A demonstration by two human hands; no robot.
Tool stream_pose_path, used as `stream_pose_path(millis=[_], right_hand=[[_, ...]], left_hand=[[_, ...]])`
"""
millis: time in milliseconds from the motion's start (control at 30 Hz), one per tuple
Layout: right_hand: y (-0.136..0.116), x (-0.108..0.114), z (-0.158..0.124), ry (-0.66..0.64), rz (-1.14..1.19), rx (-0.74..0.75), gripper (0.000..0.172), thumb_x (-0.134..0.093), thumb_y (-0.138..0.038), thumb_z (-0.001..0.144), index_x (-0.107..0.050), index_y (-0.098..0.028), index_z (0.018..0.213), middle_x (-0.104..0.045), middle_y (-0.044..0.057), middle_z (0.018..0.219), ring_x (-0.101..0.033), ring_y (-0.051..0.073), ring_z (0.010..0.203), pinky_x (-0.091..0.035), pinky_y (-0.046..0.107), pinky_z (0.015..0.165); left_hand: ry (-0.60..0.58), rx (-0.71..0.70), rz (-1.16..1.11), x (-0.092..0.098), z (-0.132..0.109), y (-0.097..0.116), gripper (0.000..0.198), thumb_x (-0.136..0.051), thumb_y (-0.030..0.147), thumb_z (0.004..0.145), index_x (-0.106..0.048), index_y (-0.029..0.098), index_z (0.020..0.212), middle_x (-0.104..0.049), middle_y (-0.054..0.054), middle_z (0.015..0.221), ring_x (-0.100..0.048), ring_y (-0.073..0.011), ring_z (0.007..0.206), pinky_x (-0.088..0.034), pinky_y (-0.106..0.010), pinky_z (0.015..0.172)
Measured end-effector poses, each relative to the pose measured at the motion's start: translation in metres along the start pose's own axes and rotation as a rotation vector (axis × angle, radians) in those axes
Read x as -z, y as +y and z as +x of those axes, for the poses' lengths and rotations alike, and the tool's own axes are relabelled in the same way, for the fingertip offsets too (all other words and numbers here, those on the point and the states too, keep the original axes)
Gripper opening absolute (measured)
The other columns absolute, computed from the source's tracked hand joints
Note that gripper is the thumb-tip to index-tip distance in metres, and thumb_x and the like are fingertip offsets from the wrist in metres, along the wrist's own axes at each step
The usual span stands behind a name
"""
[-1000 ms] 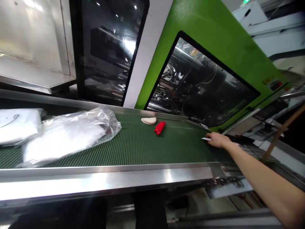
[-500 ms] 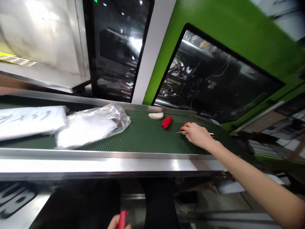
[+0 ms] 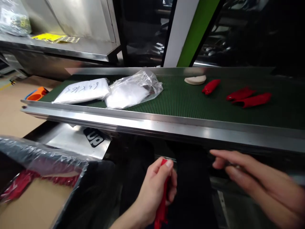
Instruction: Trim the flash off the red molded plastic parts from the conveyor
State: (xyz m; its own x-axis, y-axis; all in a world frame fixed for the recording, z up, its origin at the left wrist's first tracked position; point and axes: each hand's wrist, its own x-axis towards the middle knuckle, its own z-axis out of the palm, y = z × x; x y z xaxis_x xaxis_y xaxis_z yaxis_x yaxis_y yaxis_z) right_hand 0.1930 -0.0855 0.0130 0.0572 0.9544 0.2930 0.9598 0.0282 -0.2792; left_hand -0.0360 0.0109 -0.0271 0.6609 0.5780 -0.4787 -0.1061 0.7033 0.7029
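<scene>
My left hand point(image 3: 158, 187) is closed round a long red plastic part point(image 3: 160, 214), upright in front of my lap, its lower end sticking out below the fingers. To the right, my right hand point(image 3: 240, 171) is raised in front of the belt's edge and smeared by motion. Its fingers are bent together around a thin pointed tool, of which only a small greyish bit shows. On the green ribbed belt point(image 3: 171, 101) lie a single red part point(image 3: 211, 86) and, further right, two more red parts point(image 3: 256, 100) side by side. Beside the single one is a flat cream-coloured piece point(image 3: 195, 79).
A white packet with handwriting point(image 3: 83, 90) and a clear plastic bag with white contents point(image 3: 130, 93) lie on the belt's left. A metal rail point(image 3: 152, 119) edges the belt. Lower left stands a plastic-lined box point(image 3: 45, 157) holding red pieces. An orange object point(image 3: 36, 93) sits beyond.
My right hand has drawn back from the belt toward me, uncovering red parts there. My left hand has come up into view with its red part. The view has swung left and down.
</scene>
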Motion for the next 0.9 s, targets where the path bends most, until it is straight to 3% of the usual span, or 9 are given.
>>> stream_pose_path(millis=[100, 167, 233, 400, 633, 900], right_hand=[[-0.024, -0.012, -0.007, -0.145, 0.116, 0.077, 0.038, -0.045, -0.037, 0.098, -0.052, -0.033, 0.136, -0.068, -0.002, 0.113, -0.067, 0.011, 0.096, -0.057, 0.015, 0.072], [-0.037, -0.017, -0.003, -0.164, 0.205, 0.069, 0.041, -0.043, -0.03, 0.099, -0.047, -0.03, 0.139, -0.065, 0.0, 0.116, -0.065, 0.01, 0.1, -0.056, 0.016, 0.077], [-0.048, -0.021, 0.002, -0.119, 0.248, 0.116, 0.043, -0.044, -0.019, 0.097, -0.047, -0.025, 0.139, -0.064, 0.002, 0.113, -0.062, 0.011, 0.099, -0.054, 0.021, 0.081], [-0.059, -0.03, 0.006, 0.128, 0.171, 0.258, 0.049, -0.056, 0.0, 0.084, -0.055, -0.016, 0.13, -0.064, 0.008, 0.11, -0.059, 0.018, 0.096, -0.047, 0.037, 0.084], [-0.064, -0.022, 0.003, 0.112, 0.153, 0.317, 0.039, -0.053, 0.001, 0.086, -0.061, -0.01, 0.122, -0.062, 0.015, 0.109, -0.056, 0.023, 0.097, -0.042, 0.039, 0.078], [-0.065, -0.02, 0.006, 0.109, 0.142, 0.348, 0.037, -0.052, 0.0, 0.086, -0.062, -0.009, 0.12, -0.061, 0.015, 0.107, -0.056, 0.022, 0.095, -0.04, 0.037, 0.077]], left_hand=[[0.012, 0.073, -0.095, -0.005, -0.004, 0.001, 0.044, -0.04, 0.059, 0.091, -0.044, 0.019, 0.073, -0.05, 0.002, 0.064, -0.038, -0.0062, 0.038, -0.023, -0.015, 0.033], [0.021, 0.153, -0.156, -0.008, -0.008, 0.001, 0.046, -0.035, 0.06, 0.092, -0.047, 0.018, 0.075, -0.05, 0.001, 0.067, -0.038, -0.0059, 0.041, -0.023, -0.015, 0.035], [0.024, 0.167, -0.172, -0.009, -0.013, 0.0, 0.044, -0.038, 0.058, 0.09, -0.048, 0.018, 0.077, -0.05, 0.0, 0.068, -0.038, -0.0067, 0.045, -0.024, -0.015, 0.037], [-0.001, 0.003, 0.026, -0.011, -0.025, 0.001, 0.021, -0.062, 0.032, 0.078, -0.048, 0.018, 0.085, -0.045, 0.003, 0.062, -0.038, -0.0084, 0.052, -0.032, -0.017, 0.045], [-0.019, -0.028, -0.002, -0.015, -0.03, 0.002, 0.024, -0.064, 0.034, 0.081, -0.046, 0.02, 0.087, -0.043, 0.005, 0.061, -0.037, -0.0068, 0.048, -0.031, -0.017, 0.045], [0.0, -0.017, -0.019, -0.02, -0.031, 0.003, 0.022, -0.062, 0.032, 0.081, -0.045, 0.02, 0.088, -0.041, 0.006, 0.061, -0.035, -0.0058, 0.05, -0.031, -0.016, 0.046]])
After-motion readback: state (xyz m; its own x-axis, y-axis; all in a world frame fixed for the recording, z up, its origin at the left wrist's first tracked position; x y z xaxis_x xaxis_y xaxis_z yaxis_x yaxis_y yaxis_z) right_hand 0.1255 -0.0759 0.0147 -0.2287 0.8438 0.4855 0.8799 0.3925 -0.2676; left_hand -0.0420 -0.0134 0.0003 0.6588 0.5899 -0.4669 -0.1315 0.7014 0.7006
